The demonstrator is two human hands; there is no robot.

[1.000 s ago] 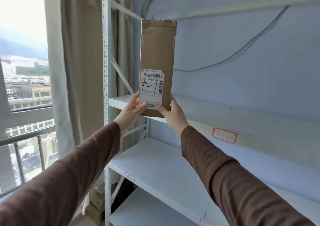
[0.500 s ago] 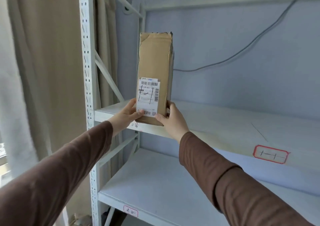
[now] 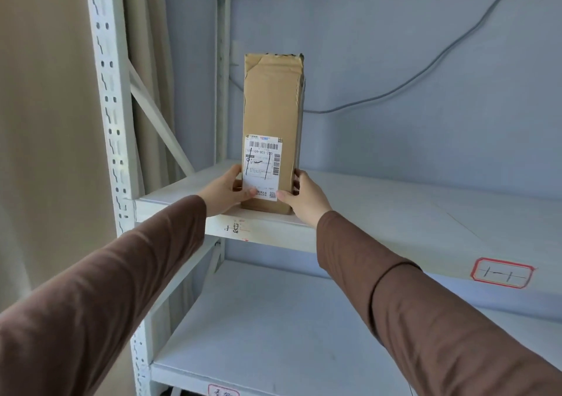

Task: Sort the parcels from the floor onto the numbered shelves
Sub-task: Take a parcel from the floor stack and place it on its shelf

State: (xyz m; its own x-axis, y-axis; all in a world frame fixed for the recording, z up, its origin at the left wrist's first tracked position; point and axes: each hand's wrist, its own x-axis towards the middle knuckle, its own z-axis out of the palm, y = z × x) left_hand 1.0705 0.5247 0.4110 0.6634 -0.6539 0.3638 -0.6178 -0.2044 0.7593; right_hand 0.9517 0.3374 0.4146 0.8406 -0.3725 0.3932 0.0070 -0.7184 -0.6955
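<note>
One parcel [image 3: 271, 122] stands upright at the front left of the upper shelf [image 3: 380, 210], left hand [image 3: 223, 193] and right hand [image 3: 304, 196] clasping its base, fingers wrapped on cardboard; release not yet made, floor parcels unseen.

parcel [image 3: 272, 103]: brown kraft paper wrap, matt, creased and wrinkled toward the top.
shipping label [image 3: 262, 167]: white paper, smooth, slight sheen, printed black.
shelf board [image 3: 395, 210]: white painted board, matt, smooth, faint scuffs.
upright post [image 3: 111, 116]: white painted metal, perforated, paint chipped at the slots.
shelf tag [image 3: 502, 272]: white paper sticker, red border, handwritten.
sleeves [image 3: 425, 319]: brown knit cloth, matt, soft.
curtain [image 3: 45, 122]: beige cloth, matt.
cable [image 3: 425, 73]: grey plastic sheath, smooth.
</note>
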